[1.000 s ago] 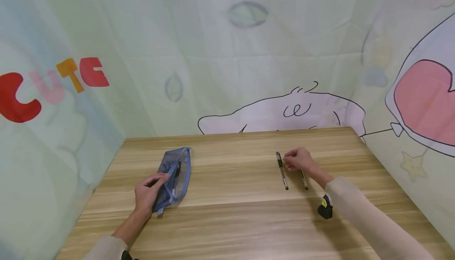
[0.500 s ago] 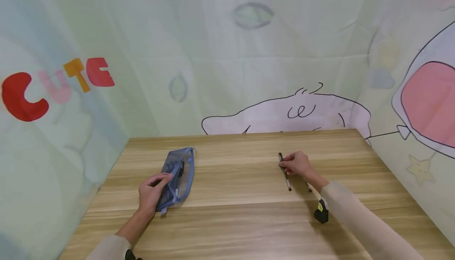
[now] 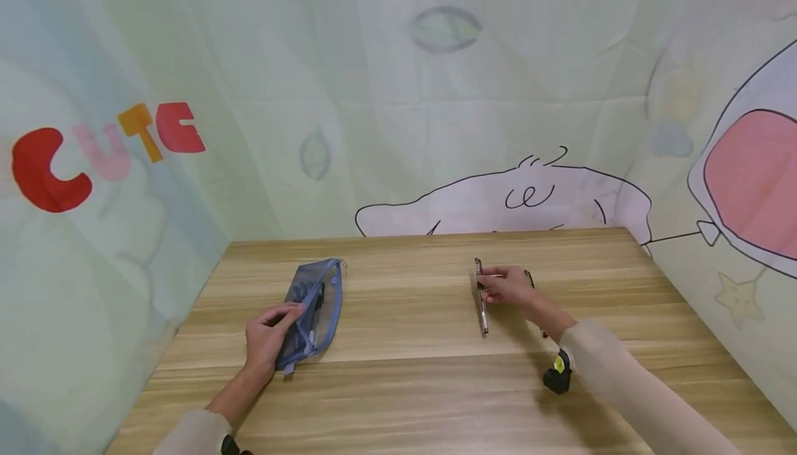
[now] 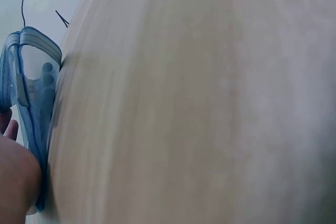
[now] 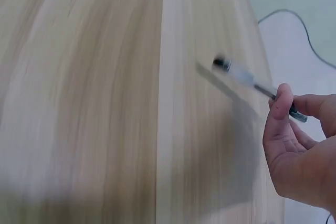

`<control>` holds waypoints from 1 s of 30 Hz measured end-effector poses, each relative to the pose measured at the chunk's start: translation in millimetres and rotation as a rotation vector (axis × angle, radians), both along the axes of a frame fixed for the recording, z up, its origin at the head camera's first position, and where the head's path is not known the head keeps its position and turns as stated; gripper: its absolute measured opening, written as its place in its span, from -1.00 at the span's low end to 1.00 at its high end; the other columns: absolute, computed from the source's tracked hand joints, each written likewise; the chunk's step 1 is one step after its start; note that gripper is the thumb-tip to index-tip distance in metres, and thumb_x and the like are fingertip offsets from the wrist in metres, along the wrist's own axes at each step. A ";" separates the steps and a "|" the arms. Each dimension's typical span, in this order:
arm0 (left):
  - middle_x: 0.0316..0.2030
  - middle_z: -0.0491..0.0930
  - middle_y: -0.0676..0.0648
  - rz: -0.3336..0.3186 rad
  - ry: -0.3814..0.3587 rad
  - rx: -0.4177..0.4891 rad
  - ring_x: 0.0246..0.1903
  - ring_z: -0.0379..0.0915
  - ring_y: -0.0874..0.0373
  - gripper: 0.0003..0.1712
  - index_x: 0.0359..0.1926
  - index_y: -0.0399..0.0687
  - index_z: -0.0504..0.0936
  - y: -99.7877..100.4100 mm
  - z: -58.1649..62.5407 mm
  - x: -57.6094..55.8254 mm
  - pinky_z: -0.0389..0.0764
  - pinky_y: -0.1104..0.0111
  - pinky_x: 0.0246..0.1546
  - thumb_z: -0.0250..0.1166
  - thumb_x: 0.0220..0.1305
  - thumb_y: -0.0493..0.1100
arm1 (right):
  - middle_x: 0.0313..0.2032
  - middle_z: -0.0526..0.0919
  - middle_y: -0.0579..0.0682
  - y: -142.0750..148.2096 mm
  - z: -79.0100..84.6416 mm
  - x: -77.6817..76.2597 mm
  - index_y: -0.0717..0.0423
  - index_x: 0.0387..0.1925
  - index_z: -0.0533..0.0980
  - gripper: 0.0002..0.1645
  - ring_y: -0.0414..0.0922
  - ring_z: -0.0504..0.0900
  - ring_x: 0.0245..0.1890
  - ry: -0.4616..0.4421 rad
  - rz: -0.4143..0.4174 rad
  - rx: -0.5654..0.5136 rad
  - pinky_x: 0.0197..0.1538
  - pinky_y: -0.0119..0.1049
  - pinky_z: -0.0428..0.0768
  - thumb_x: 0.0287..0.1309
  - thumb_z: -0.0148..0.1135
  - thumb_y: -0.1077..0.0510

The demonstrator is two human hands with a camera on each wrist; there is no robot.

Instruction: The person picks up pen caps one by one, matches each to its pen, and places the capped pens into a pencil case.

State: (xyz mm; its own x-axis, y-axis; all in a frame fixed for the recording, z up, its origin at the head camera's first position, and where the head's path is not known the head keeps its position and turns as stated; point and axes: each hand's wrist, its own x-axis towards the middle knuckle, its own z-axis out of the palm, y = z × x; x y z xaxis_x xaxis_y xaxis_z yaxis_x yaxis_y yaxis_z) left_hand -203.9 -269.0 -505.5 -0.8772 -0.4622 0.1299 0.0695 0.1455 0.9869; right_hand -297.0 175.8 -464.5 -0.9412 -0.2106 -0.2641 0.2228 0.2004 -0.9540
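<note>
My left hand (image 3: 266,336) pinches the near side of a blue mesh zip pencil case (image 3: 305,281), which lies on the left of the table with its mouth spread apart. Dark and pale slim items show inside it. On the right, my right hand (image 3: 507,285) holds a pen (image 3: 483,313) with a dark cap between thumb and fingers. In the right wrist view this pen (image 5: 242,76) is off the wood, its shadow apart from it. A second pen (image 3: 529,278) lies on the table, partly behind my right hand and wrist.
The wood-grain table (image 3: 398,400) reaches back to a printed cloth (image 3: 373,95), which also hangs along both sides. A dark wrist device (image 3: 557,373) sits under my right sleeve.
My right hand has moved left from between the two pens, taken hold of the left one and lifted it. The left hand stays on the pencil case.
</note>
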 end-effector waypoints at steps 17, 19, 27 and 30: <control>-0.41 0.70 0.41 -0.009 -0.051 -0.008 -0.22 0.61 0.50 -0.65 -0.16 -0.40 0.78 -1.5 -1.3 2.6 0.54 0.74 -0.08 0.55 0.18 -0.16 | -0.47 0.74 -0.07 -110.8 -9.5 2.5 0.48 0.15 0.48 -0.56 -0.27 0.71 -0.49 -0.026 0.083 -0.164 -0.35 -0.51 0.72 0.39 0.25 0.22; -0.41 0.70 0.40 -0.007 -0.047 -0.004 -0.23 0.61 0.49 -0.66 -0.17 -0.40 0.78 -1.5 -0.7 1.1 0.54 0.74 -0.08 0.55 0.17 -0.17 | -0.49 0.74 -0.07 -127.0 -7.1 -0.8 0.47 0.13 0.50 -0.58 -0.27 0.71 -0.51 -0.036 0.084 -0.190 -0.36 -0.51 0.71 0.38 0.25 0.24; -0.41 0.71 0.37 -0.011 -0.042 -0.005 -0.23 0.62 0.47 -0.70 -0.21 -0.39 0.78 -2.1 -0.5 2.0 0.56 0.72 -0.08 0.54 0.18 -0.19 | -0.39 0.75 0.03 -194.5 -9.4 -9.7 0.46 0.15 0.51 -0.57 -0.29 0.70 -0.53 -0.017 0.036 -0.275 -0.32 -0.47 0.76 0.37 0.28 0.26; -0.41 0.71 0.36 -0.013 -0.038 -0.009 -0.24 0.62 0.47 -0.73 -0.23 -0.35 0.80 -1.2 -0.8 1.7 0.56 0.72 -0.09 0.54 0.17 -0.19 | -0.36 0.76 0.09 -214.4 -15.0 -10.1 0.46 0.11 0.51 -0.60 -0.28 0.68 -0.56 -0.009 0.010 -0.293 -0.35 -0.47 0.75 0.35 0.28 0.27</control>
